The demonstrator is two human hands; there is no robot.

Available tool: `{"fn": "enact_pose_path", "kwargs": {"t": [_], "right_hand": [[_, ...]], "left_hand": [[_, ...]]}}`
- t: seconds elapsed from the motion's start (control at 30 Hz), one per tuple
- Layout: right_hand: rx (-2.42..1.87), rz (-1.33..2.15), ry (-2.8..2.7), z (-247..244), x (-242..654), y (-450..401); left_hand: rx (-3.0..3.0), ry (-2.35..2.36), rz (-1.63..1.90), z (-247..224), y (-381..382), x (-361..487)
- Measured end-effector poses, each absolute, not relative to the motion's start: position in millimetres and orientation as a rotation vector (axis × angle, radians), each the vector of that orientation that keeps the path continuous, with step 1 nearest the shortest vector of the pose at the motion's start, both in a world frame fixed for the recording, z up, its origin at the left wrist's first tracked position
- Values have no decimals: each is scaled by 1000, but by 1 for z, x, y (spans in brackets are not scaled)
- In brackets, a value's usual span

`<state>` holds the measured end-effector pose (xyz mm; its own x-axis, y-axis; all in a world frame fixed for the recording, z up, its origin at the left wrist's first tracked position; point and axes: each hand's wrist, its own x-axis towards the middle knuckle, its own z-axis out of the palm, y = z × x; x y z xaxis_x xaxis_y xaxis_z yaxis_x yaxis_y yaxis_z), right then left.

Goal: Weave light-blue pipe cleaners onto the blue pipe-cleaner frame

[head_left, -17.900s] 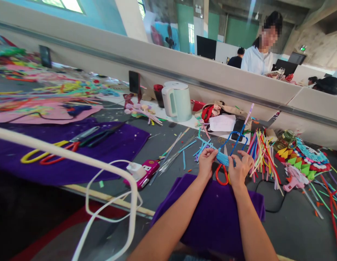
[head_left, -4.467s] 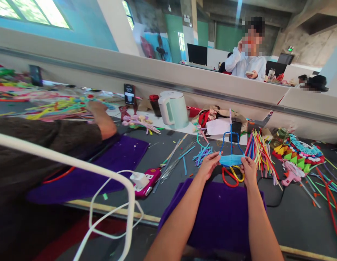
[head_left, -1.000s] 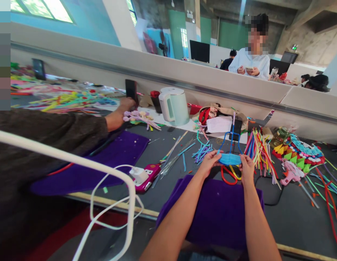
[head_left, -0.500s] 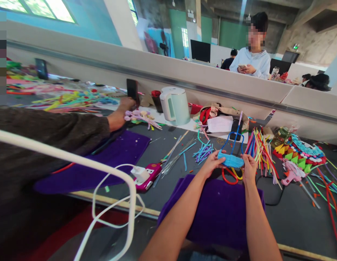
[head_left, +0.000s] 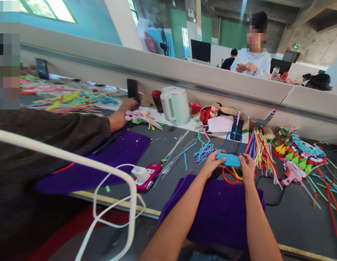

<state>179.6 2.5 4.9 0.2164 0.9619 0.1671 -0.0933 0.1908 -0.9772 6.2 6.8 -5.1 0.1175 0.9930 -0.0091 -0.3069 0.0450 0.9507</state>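
Between my two hands is a blue pipe-cleaner piece [head_left: 229,158]: a light-blue flat band with darker blue stems bent into arches above it. My left hand [head_left: 213,164] pinches the band's left end. At its right end, the fingers of my right hand [head_left: 247,166] close on the band and a dark blue stem. Just below lie red and yellow pipe-cleaner loops [head_left: 230,177]. Under my forearms a folded purple cloth [head_left: 223,210] covers the table edge.
Loose pipe cleaners [head_left: 259,152], a pink glue gun [head_left: 292,174] and felt decorations [head_left: 301,154] lie to the right. A kettle [head_left: 182,107] stands at the back. Leftward are a magenta power strip [head_left: 150,177], a white tube [head_left: 108,165] and a co-worker's arm [head_left: 84,127] reaching to a phone.
My right hand has shifted slightly left along the band, and the blue arches tilt a little. My left hand stays nearly in place.
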Motion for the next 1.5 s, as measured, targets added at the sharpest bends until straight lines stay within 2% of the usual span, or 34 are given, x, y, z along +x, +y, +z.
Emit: {"fn": "enact_pose_path", "kwargs": {"t": [0.5,0.77,1.1,1.5], "right_hand": [[-1055,971,-1022,4,180,2],[-1068,1131,-990,7,181,3],[-1043,1129,-1016,1,180,5],[-954,1408,-976,7,170,-2]], "left_hand": [[990,859,1202,0,4,8],[991,876,1293,1,3,8],[930,871,1300,1,4,7],[712,882,1357,-5,8,9]]}}
